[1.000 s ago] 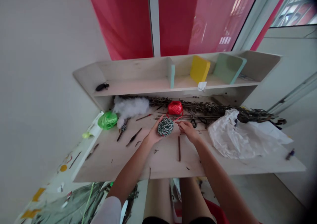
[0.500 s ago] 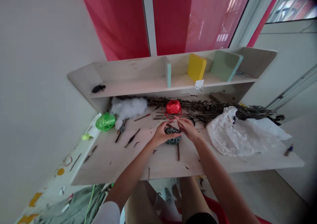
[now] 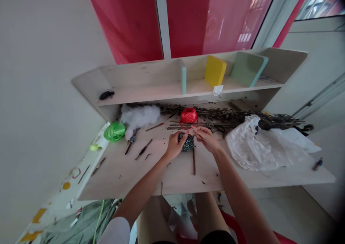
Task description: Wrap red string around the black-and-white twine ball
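Note:
A ball of green-and-white twine [image 3: 188,143] rests on the wooden desk [image 3: 151,172]. My left hand [image 3: 175,144] is curled against the ball's left side and grips it. Just right of the ball, my right hand [image 3: 206,138] has its fingers pinched together at the ball's top edge; what they pinch is too small to make out. A red ball of string [image 3: 189,115] lies right behind both hands. A thin brown stick [image 3: 193,162] lies on the desk in front of the hands.
A green ball of string [image 3: 114,131] and white stuffing [image 3: 139,116] lie at the left. Dry twigs [image 3: 231,116] run along the back, under a shelf [image 3: 167,91]. A crumpled white plastic bag [image 3: 258,147] covers the right side. Small sticks [image 3: 143,150] lie scattered.
The twine ball was held up in my left hand a second ago; it now sits lower on the desk, and my right hand has moved in to its top edge.

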{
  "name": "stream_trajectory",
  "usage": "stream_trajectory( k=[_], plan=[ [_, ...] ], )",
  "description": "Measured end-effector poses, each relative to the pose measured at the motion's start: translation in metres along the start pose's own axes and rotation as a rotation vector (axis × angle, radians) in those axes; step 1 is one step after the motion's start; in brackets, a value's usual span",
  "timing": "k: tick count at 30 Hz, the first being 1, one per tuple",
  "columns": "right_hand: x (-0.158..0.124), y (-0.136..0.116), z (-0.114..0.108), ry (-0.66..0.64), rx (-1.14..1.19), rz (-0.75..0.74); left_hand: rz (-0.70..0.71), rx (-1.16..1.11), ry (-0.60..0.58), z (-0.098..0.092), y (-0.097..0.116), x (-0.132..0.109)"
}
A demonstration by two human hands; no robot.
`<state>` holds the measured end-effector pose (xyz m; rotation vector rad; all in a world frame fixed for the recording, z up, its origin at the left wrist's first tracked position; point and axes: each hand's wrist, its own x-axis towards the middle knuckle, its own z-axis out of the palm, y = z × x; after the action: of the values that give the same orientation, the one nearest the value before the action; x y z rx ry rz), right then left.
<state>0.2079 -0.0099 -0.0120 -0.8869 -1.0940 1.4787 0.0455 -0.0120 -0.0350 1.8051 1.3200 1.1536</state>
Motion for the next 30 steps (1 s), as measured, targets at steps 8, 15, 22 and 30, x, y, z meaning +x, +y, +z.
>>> stream_trajectory(
  k=[8, 15, 22, 30],
  plan=[
    [-0.003, 0.008, 0.004, -0.250, -0.334, 0.041, -0.127, -0.079, 0.227, 0.000, -0.008, 0.003],
    [-0.004, 0.009, 0.012, -0.331, -0.467, 0.029, -0.180, -0.310, 0.324, -0.004, -0.006, 0.009],
    [-0.005, 0.007, 0.012, -0.294, -0.425, 0.092, -0.430, -0.677, 0.354, -0.005, -0.006, 0.016],
    [0.003, 0.018, 0.004, -0.159, -0.306, 0.145, -0.786, -1.096, 0.199, -0.026, -0.004, 0.025]
  ],
)
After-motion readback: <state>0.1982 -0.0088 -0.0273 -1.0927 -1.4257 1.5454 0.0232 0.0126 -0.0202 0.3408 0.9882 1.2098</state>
